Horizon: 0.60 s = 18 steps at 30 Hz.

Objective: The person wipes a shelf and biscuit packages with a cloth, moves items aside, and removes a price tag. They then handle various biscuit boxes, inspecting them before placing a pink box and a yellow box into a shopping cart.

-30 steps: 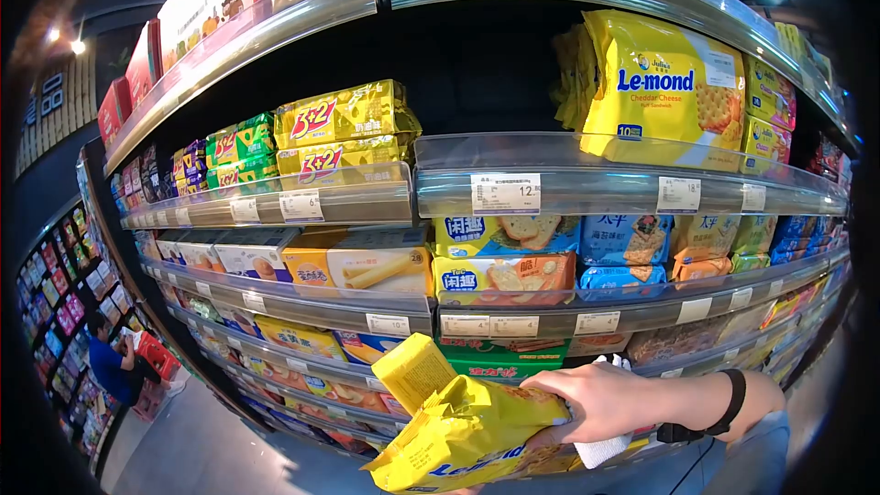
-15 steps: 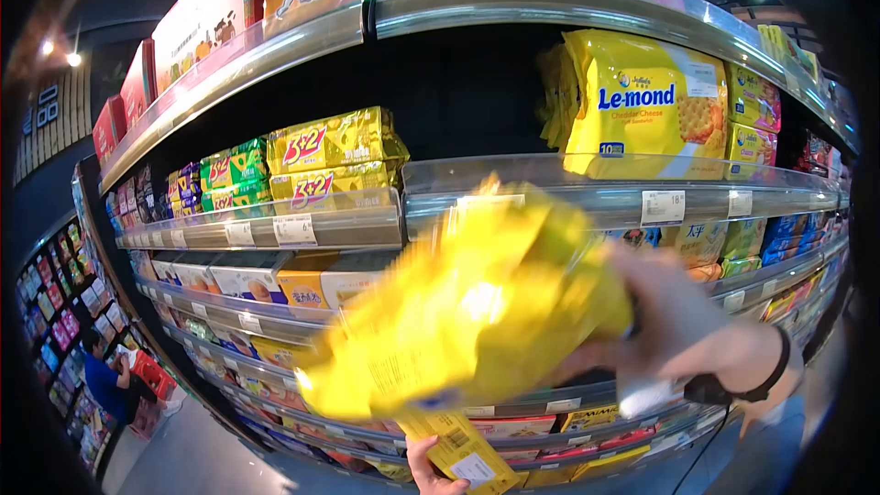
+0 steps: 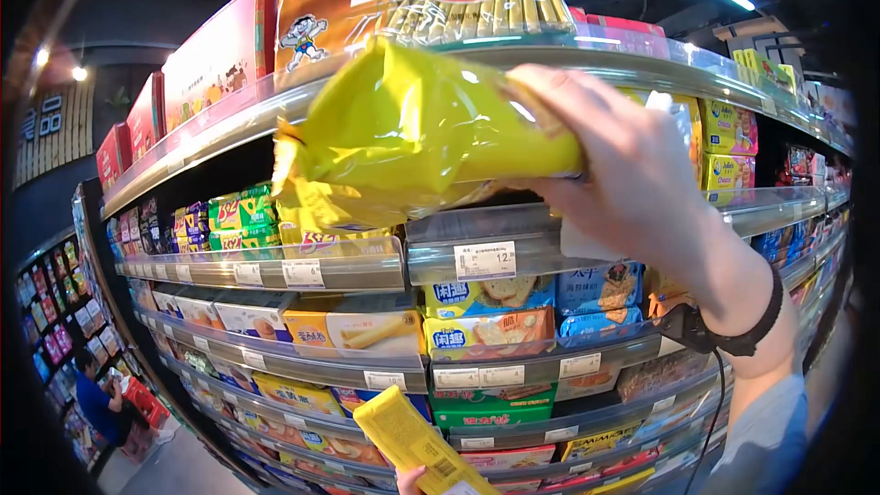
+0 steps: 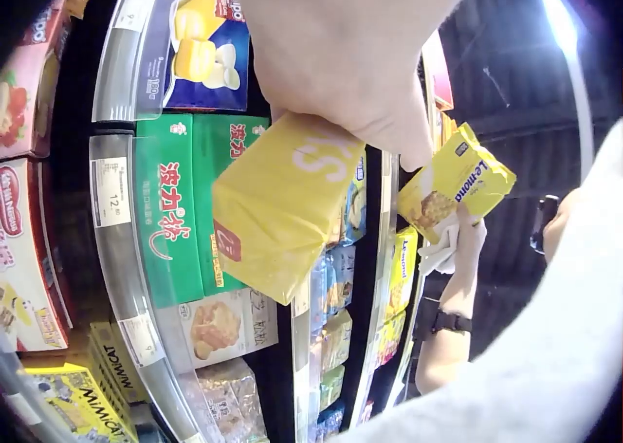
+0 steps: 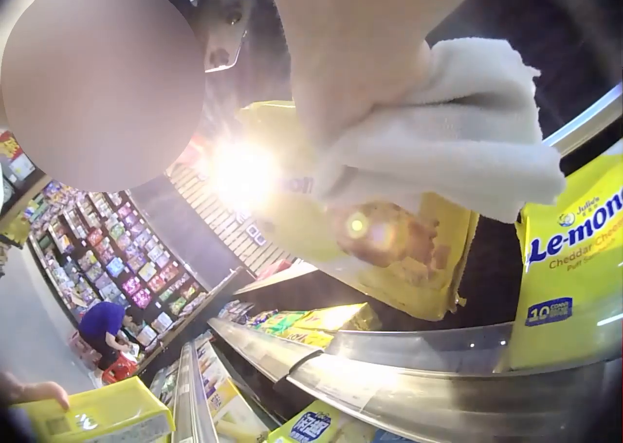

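In the head view my right hand [image 3: 623,156] grips one end of a yellow Le-mond biscuit bag [image 3: 422,128], raised before the upper shelf with its crimped end pointing left. The same hand has a white cloth [image 5: 458,141] bunched against it, seen in the right wrist view. Low in the head view, my left hand [image 3: 410,478] holds a slim yellow packet [image 3: 403,431] with a barcode, tilted in front of the lower shelves. The left wrist view shows that packet [image 4: 282,200] end-on beneath the fingers. Another Le-mond bag [image 5: 574,268] stands on the shelf at right.
A clear lip [image 3: 495,225] fronts the upper shelf. Yellow and green 3+2 packs [image 3: 243,211] stand left; a large orange bag [image 3: 412,0] is above. Blue and orange biscuit packs [image 3: 490,316] fill the shelf below. A person in blue [image 3: 101,412] sits far left.
My right hand has swung the Le-mond bag up from low by the bottom shelves to the upper shelf. The slim packet in my left hand remains low, now more fully in view.
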Motion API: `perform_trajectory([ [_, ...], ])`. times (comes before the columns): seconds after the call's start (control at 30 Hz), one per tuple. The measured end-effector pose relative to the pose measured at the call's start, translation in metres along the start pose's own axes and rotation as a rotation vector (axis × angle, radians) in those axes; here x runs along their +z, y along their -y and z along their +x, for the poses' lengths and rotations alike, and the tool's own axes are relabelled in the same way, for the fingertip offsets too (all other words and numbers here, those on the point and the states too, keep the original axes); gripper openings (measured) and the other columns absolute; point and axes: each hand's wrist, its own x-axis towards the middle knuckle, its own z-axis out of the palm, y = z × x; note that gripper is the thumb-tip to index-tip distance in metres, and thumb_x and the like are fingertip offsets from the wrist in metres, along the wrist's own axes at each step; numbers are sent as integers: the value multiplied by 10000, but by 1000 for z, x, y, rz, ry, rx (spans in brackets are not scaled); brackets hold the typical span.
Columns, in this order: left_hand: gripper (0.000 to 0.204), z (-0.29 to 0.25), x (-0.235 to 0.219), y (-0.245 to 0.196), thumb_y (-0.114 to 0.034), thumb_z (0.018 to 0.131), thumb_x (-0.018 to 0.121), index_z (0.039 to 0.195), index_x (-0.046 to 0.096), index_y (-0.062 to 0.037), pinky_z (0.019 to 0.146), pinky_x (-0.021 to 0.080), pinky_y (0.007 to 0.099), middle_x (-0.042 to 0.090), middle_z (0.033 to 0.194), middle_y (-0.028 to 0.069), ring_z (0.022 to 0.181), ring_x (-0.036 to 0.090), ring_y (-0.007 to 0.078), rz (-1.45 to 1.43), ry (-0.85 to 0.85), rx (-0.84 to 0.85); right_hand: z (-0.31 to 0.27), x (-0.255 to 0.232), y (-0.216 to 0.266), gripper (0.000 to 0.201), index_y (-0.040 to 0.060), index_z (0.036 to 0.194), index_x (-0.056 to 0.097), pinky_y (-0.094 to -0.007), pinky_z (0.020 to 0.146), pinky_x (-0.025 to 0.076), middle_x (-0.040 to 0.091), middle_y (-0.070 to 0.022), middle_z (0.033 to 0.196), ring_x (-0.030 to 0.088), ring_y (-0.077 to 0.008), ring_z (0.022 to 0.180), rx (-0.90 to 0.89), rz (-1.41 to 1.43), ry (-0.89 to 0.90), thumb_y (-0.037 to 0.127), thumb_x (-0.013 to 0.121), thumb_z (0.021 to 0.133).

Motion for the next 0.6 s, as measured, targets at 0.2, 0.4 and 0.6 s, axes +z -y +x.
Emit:
perform_trajectory([
  [0.2, 589, -3, -6, -2, -93, 839, 659, 1357, 376, -78, 1008, 386, 428, 358, 1369, 142, 1230, 408, 275, 1, -36, -46, 11, 11, -7, 536, 88, 1231, 514, -411, 709, 523, 649, -121, 1031, 660, -339, 888, 135, -342, 434, 246, 749, 776],
  [0.4, 588, -5, -12, -1, -82, 834, 663, 1350, 380, -75, 995, 395, 414, 366, 1359, 134, 1212, 426, 264, -16, -55, -65, 35, 22, -13, 453, 100, 1183, 516, -463, 675, 522, 669, -172, 805, 673, -357, 782, 99, -339, 456, 226, 721, 799],
  [0.6, 584, -7, -21, -2, -105, 840, 676, 1344, 384, -75, 971, 415, 401, 386, 1324, 131, 1185, 446, 257, 40, -71, -69, 54, 34, -13, 376, 99, 1140, 569, -439, 720, 536, 683, -174, 819, 680, -339, 820, 91, -420, 617, 109, 666, 777],
])
